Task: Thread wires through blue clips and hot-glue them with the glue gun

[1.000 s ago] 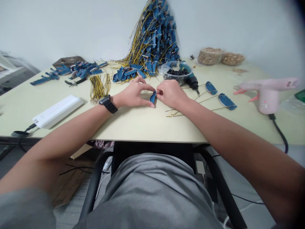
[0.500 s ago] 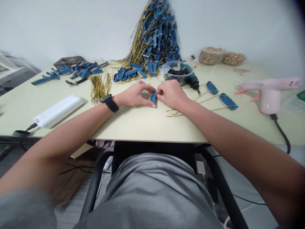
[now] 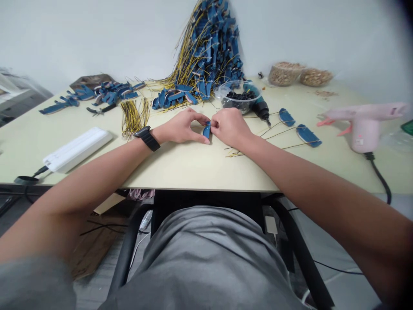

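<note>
The small blue piece (image 3: pixel 206 130) stands on edge just above the pale table (image 3: pixel 193 178), pinched between both hands. The right hand (image 3: pixel 230 127) is closed, its fingertips (image 3: pixel 214 125) bearing on the piece's upper part, while the left hand (image 3: pixel 181 127) arches over the table, its forefinger and thumb reaching the piece from the other side. A thin wire (image 3: pixel 196 125) runs left from the piece, though the fingers hide how the two join. The piece looks light and fairly stiff, perhaps slightly flexible, and best held by its blue body; the wire looks springy and easily bent. Nearby lie more wired blue pieces (image 3: pixel 308 136), with a tall heap (image 3: pixel 206 51) beyond, a bowl of dark beads (image 3: pixel 240 97) and a pink glue gun (image 3: pixel 366 129).
</note>
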A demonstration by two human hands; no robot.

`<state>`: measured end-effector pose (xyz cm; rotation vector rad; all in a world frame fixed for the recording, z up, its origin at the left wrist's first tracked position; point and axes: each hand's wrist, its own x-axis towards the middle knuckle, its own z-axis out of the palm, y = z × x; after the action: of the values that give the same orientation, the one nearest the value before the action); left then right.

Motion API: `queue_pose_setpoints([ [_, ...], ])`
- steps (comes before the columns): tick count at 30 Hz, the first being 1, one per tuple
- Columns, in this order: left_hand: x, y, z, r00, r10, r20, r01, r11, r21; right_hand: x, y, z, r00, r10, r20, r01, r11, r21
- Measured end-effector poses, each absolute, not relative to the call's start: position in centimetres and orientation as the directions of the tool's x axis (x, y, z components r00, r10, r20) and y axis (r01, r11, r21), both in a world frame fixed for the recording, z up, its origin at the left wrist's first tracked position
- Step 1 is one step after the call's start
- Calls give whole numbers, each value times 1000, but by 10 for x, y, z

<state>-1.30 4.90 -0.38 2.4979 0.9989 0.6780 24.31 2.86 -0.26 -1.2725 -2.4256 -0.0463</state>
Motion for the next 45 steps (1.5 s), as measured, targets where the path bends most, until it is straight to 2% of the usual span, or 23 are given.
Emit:
queue_pose_setpoints([
  [5, -14, 51, -5, 624, 721, 299, 551, -679, 486, 245, 29, 3, -501, 793, 347, 790, 583, -191],
  [9, -15, 49, 2, 628, 731, 267, 555, -661, 505, 255, 29, 14, -493, 808, 323, 749, 583, -316],
  [14, -20, 47, 18, 682, 708, 184, 485, -625, 612, 265, 30, 22, -449, 824, 345, 708, 564, -425],
  [19, -27, 44, 26, 698, 702, 145, 442, -581, 684, 264, 30, 24, -441, 850, 287, 674, 525, -520],
  [26, -24, 34, 33, 685, 726, 57, 459, -491, 741, 266, 31, 26, -448, 861, 240, 627, 494, -602],
  [31, -21, 30, 32, 658, 753, 4, 472, -417, 777, 261, 29, 24, -442, 870, 217, 630, 473, -615],
  [37, -19, 37, 24, 669, 741, 57, 482, -491, 726, 263, 32, 22, -422, 875, 235, 620, 468, -629],
  [41, -13, 41, 12, 650, 744, 158, 540, -597, 593, 266, 36, 24, -354, 880, 315, 602, 473, -643],
  [45, -5, 39, 1, 550, 809, 206, 665, -574, 477, 266, 36, 26, -267, 885, 381, 611, 462, -643],
])
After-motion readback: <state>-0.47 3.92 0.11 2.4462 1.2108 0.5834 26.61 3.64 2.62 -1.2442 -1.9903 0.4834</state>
